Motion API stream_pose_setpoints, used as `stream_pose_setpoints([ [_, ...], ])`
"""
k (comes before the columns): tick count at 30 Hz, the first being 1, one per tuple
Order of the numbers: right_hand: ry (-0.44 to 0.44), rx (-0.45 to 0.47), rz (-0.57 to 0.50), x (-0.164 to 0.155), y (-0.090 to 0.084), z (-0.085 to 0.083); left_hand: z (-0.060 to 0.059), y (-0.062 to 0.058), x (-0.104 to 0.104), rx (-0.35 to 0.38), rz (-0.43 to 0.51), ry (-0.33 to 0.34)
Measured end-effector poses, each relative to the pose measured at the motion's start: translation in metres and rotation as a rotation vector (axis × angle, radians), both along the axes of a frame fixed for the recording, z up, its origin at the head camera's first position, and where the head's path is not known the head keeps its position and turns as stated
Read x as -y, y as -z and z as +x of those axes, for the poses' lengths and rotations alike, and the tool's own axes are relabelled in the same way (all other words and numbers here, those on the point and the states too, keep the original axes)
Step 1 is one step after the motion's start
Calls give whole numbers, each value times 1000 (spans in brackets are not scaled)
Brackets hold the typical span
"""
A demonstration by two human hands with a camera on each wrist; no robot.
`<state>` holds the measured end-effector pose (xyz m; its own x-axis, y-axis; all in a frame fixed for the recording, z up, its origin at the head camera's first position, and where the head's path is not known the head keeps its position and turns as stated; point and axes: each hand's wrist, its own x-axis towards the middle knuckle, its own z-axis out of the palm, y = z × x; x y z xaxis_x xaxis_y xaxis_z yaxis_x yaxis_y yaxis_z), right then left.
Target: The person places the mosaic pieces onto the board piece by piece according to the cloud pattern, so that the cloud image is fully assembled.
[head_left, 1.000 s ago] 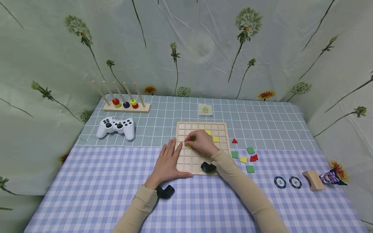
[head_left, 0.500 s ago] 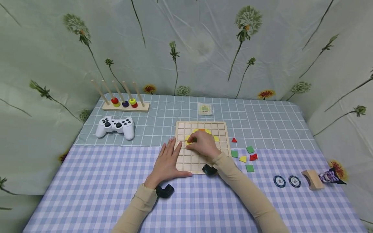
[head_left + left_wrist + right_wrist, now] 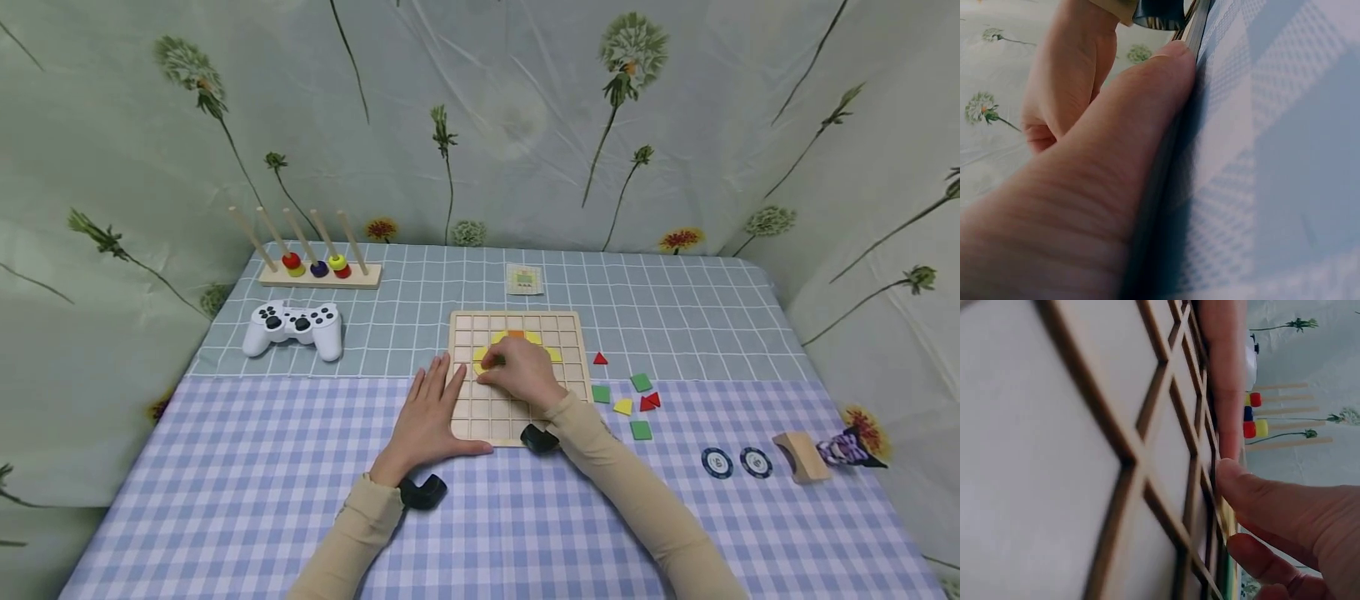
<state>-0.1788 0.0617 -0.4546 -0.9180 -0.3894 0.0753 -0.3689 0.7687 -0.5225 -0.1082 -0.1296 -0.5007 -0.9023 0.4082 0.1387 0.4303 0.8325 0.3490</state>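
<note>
Since the earlier pictures, the right hand [image 3: 522, 377] has shifted slightly toward the left of the wooden grid board [image 3: 516, 377], and more yellow tiles [image 3: 480, 360] with an orange tile [image 3: 516, 334] now show around its knuckles at the centre of the frame. A small green piece that showed at the fingertips a second ago is now almost hidden. By my judgement, a piece is being pressed into a cell of the board.

Going left to right across the head view: a peg rack with coloured rings [image 3: 318, 270] stands at upper left, with a white game controller [image 3: 292, 327] just below it. Left of centre, the left hand [image 3: 427, 417] lies flat on the bench [image 3: 225, 467], fingers straight and released, its thumb against the board's lower left edge. At centre, the right hand rests on the board with fingers curled down onto the tiles; whether this grip actually pinches a piece cannot be told.

The board is pale wood, square, divided by thin ribs into small square cells, lying flat at the middle of the bench. A small pattern card [image 3: 524, 279] lies above it. Loose red, green and yellow pieces [image 3: 628, 396] lie just right of it. Two round chips [image 3: 736, 462] and a wooden block [image 3: 802, 455] sit at far right.
</note>
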Motion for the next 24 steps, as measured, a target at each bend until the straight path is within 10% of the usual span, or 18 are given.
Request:
stream_pose_setpoints([
  [24, 246, 74, -77, -164, -8, 19, -1, 0, 0, 26, -15, -6],
])
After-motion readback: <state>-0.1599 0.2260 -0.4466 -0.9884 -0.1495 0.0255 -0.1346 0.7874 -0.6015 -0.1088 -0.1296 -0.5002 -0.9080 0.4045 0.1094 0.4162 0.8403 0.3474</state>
